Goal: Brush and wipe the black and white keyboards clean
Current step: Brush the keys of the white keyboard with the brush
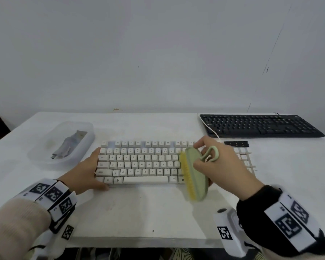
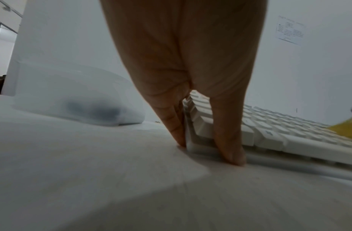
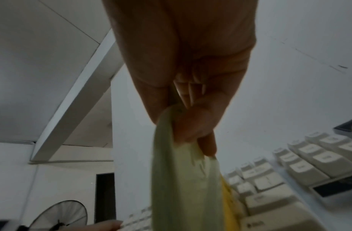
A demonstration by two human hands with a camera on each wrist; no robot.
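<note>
White keyboard (image 1: 139, 162) is braced by my flat left hand (image 1: 86, 170); my right hand (image 1: 219, 164) grips the brush (image 1: 194, 177), whose bristles could snag and lift keycaps.

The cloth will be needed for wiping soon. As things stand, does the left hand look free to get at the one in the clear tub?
Probably yes: the left hand only steadies the white keyboard, and the open tub sits just beyond it, nothing between.

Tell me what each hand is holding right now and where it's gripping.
The right hand grips the green brush by its back, near the loop end. The left hand braces the white keyboard at its left edge.
</note>
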